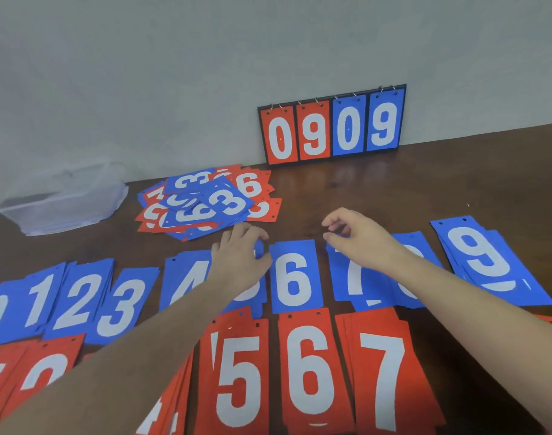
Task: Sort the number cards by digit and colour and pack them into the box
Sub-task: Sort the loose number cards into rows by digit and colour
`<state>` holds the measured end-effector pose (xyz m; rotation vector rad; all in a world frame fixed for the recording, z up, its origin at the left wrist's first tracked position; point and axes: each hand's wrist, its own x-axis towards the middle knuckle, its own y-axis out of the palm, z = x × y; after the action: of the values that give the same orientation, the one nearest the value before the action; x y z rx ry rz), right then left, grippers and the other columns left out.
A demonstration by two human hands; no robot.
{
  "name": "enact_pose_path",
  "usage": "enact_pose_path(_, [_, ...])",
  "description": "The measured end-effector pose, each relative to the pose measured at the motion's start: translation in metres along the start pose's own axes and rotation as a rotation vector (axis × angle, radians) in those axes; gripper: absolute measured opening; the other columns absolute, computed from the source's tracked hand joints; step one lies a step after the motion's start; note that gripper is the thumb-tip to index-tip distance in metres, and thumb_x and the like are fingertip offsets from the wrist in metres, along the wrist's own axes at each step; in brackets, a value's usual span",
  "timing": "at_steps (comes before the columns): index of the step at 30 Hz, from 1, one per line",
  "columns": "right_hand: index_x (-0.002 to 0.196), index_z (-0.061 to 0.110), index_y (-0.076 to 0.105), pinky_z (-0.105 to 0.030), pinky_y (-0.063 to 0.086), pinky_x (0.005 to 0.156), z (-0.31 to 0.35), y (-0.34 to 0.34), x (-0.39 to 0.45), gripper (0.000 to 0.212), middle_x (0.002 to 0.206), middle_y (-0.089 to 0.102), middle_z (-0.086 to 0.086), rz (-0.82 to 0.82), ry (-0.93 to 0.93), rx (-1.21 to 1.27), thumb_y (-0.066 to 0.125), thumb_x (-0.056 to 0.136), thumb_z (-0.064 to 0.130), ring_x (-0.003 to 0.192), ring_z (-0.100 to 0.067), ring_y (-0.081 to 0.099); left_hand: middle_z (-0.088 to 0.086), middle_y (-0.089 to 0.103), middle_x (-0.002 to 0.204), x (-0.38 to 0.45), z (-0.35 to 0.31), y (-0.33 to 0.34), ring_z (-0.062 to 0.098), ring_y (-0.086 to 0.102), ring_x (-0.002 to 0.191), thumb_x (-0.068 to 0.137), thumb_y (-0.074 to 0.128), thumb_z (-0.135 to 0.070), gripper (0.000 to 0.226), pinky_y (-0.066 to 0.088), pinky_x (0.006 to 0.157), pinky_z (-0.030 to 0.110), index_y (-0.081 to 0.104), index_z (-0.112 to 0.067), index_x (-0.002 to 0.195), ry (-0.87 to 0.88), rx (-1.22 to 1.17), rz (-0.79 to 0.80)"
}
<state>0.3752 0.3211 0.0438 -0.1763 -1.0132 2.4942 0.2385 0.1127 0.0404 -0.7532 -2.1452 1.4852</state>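
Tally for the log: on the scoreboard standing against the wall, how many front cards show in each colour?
Red cards: 2
Blue cards: 2
Total: 4

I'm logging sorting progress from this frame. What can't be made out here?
- Head view: blue card under left hand, digit covered.
- Blue card behind right hand forearm, digit mostly hidden.
- Red piles at lower left cut by frame edge and arm.
- Mixed pile: overlapped, uncountable.

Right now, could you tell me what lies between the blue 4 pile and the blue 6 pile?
In the head view, the left hand covers a blue pile there.
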Motion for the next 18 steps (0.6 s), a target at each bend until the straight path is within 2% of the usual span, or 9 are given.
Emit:
enact_pose_path(6, [0.107,0.034,0.061,-0.011,0.042,0.072,0.03,0.028,-0.01,0.014,0.105,0.059,0.015,0.018,-0.02,0.024,0.065,0.095,0.027,0.086,-0.002,0.056,-0.01,0.044,0.138,-0.029,0.039,-0.022,0.018,0.04,0.132,0.094,0.063,-0.032,0.033,0.029,0.109,0.043,0.057,-0.031,0.126,-0.013,-0.075,-0.012])
enact_pose_path(11, [0.11,0.033,0.061,-0.02,0.049,0.073,0.069,0.055,-0.019,0.015,0.11,0.061,0.013,0.036,-0.039,0.021,0.064,0.096,0.028,0.09,-0.005,0.058,-0.009,0.047,0.139,-0.056,0.077,-0.045,0.019,0.042,0.131,0.095,0.062,-0.031,0.029,0.033,0.111,0.045,0.058,-0.03,0.124,-0.012,-0.107,-0.021])
enact_pose_path(14, [0.112,0.033,0.06,-0.024,0.052,0.064,0.093,0.071,-0.023,0.016,0.11,0.06,0.015,0.05,-0.043,-0.005,0.063,0.097,0.03,0.091,-0.004,0.058,-0.008,0.047,0.14,-0.073,0.102,-0.058,0.02,0.043,0.13,0.095,0.062,-0.031,0.029,0.036,0.11,0.047,0.06,-0.03,0.124,-0.021,-0.131,-0.03])
enact_pose_path(16, [0.111,0.033,0.058,-0.02,0.048,0.06,0.106,0.082,-0.026,0.014,0.11,0.059,0.015,0.058,-0.051,-0.013,0.063,0.098,0.031,0.091,-0.003,0.057,-0.007,0.048,0.139,-0.084,0.12,-0.066,0.02,0.046,0.128,0.094,0.062,-0.03,0.028,0.039,0.108,0.048,0.06,-0.03,0.122,-0.017,-0.133,-0.044])
enact_pose_path(18, [0.111,0.033,0.057,-0.016,0.043,0.065,0.118,0.093,-0.027,0.014,0.111,0.06,0.011,0.065,-0.061,-0.019,0.063,0.098,0.031,0.09,-0.002,0.056,-0.008,0.05,0.137,-0.094,0.137,-0.072,0.019,0.048,0.125,0.093,0.063,-0.03,0.027,0.042,0.106,0.047,0.06,-0.03,0.12,-0.007,-0.142,-0.062])
